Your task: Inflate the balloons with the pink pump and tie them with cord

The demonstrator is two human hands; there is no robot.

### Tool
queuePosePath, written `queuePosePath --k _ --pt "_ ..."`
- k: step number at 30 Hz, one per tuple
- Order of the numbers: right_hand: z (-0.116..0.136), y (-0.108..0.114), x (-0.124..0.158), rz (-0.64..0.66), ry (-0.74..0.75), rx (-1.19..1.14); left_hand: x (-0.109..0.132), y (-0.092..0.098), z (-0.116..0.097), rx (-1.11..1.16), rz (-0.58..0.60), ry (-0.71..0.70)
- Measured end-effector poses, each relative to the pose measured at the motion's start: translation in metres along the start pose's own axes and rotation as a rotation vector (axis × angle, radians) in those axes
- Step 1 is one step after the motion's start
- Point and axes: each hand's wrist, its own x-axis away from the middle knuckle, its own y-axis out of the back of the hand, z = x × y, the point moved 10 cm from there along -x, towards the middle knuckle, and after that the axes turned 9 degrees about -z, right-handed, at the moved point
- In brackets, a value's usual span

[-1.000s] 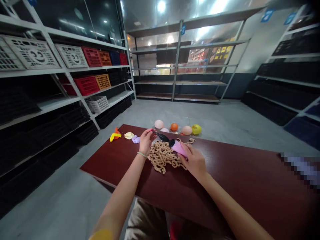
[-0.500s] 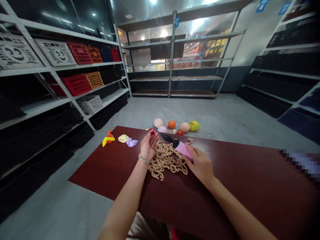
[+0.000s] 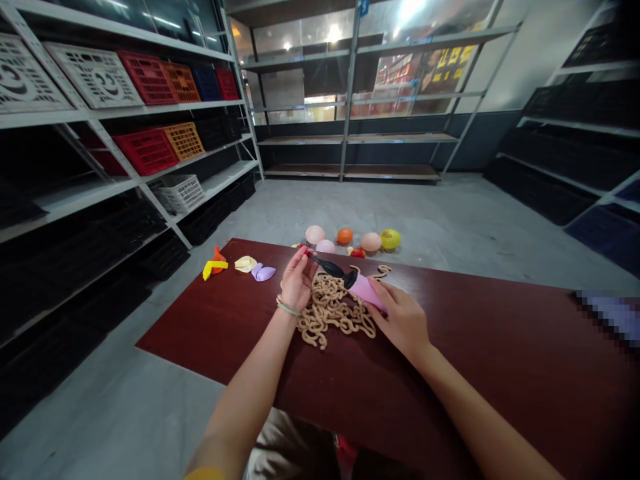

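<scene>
Your right hand (image 3: 403, 320) clasps the pump (image 3: 367, 291), likely light and rigid, by its barrel near the table's (image 3: 225, 320) far edge, left hand (image 3: 297, 280) half-curled at its nozzle (image 3: 333, 268), hold unclear.

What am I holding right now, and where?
Right hand holds the pump by its pink body; left hand touches its black nozzle tip.

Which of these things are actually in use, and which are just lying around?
In hand: pink pump, held by right hand, left hand at its nozzle.
Lying about: tan cord pile, flat balloons, blown-up balloons, shelf crates.
</scene>
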Motion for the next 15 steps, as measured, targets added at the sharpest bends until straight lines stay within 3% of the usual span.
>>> queuePosePath --k 10,15 --pt "-0.004 0.0 0.0 0.0 0.008 0.013 0.005 -0.006 -0.016 -0.286 0.037 -0.298" --pt "-0.004 0.0 0.0 0.01 0.013 0.001 0.004 -0.006 -0.018 -0.26 0.03 -0.285"
